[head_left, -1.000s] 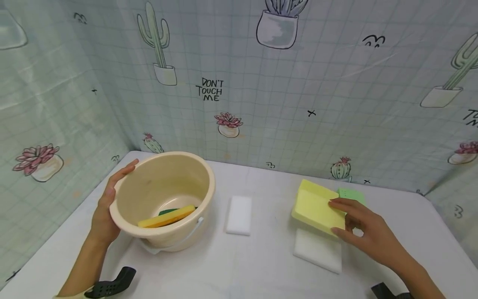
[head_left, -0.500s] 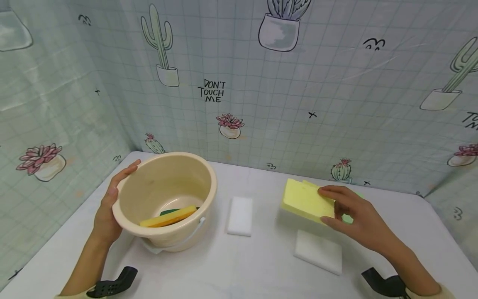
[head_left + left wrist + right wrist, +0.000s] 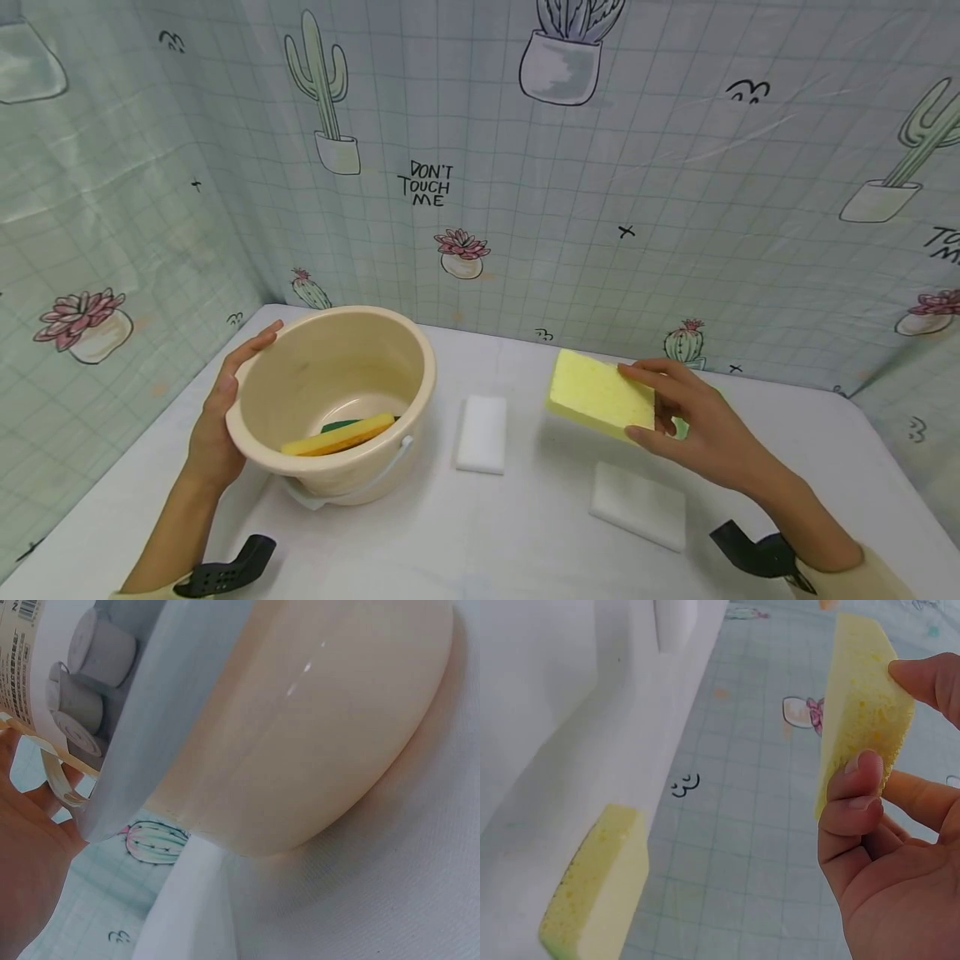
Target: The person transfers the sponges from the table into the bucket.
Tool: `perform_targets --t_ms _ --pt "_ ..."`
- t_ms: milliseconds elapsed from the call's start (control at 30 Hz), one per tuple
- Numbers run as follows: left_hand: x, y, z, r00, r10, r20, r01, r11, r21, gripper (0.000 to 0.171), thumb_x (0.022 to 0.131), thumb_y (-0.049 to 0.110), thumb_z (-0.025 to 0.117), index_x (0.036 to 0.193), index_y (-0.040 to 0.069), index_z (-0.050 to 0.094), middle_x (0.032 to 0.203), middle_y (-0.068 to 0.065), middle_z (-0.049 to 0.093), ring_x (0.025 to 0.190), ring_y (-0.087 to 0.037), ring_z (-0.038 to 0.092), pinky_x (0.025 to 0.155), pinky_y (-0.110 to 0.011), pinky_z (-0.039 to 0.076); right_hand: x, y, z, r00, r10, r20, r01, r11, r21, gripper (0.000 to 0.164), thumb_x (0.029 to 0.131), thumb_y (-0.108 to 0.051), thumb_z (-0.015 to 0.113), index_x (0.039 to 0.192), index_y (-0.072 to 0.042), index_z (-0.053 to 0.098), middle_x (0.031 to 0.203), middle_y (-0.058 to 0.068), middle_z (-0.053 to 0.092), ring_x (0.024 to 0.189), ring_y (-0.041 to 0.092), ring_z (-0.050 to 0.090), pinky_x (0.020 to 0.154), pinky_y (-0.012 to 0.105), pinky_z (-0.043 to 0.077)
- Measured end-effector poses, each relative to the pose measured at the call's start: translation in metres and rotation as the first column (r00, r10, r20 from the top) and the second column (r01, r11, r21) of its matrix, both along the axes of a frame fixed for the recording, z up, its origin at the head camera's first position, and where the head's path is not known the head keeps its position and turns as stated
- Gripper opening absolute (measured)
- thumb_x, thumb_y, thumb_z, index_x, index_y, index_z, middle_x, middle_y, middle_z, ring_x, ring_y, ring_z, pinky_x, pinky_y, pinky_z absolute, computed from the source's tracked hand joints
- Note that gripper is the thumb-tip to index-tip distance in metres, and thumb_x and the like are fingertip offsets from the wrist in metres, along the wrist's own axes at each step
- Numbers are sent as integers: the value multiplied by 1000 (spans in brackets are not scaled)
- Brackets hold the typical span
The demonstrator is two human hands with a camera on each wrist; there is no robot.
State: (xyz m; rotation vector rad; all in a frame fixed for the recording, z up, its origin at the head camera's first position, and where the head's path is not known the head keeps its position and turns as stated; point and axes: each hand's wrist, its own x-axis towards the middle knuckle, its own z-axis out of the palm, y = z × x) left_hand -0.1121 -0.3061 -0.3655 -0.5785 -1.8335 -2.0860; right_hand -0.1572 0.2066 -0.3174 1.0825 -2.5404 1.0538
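A cream bucket [image 3: 330,479] stands on the left of the white table, its mouth towards me. My left hand [image 3: 213,429] grips its left side at the rim; in the left wrist view the fingers are partly hidden behind the bucket's wall. Inside the bucket lie a yellow sponge [image 3: 341,436] and something dark green [image 3: 339,424] beneath it. My right hand [image 3: 701,425] pinches a pale yellow sponge [image 3: 596,393] by its right end, thumb and fingertips on it, raised over the table. Below it lies a white sponge block [image 3: 639,504].
A second white block [image 3: 482,435] lies between bucket and right hand. Behind the right hand a green sponge [image 3: 681,428] is mostly covered; the right wrist view shows a yellow-sided sponge [image 3: 604,877] with a green edge. A patterned curtain [image 3: 525,217] hangs along the table's back.
The right hand has carried the pale yellow sponge leftwards, away from above the white block, and turned it a little. The left hand and bucket stay nearly as they were.
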Motion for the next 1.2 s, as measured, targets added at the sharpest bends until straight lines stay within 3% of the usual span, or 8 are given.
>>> perform_targets --t_ms 600,1200 --pt "-1 -1 0 1000 -18 -23 18 1000 -1 52 101 28 23 147 5 30 155 -7 21 139 -21 22 103 -20 33 -12 -43 22 994 94 -57 -94 996 1 59 78 -9 79 132 -10 57 123 0 51 63 8 47 52 22 42" --pt "-1 2 2 999 -23 -32 23 1000 3 51 103 28 21 147 4 30 156 -7 21 140 -19 21 103 -19 32 -18 -114 45 981 196 8 -196 980 -34 55 80 -21 77 132 -12 58 125 -3 50 63 9 49 54 24 44"
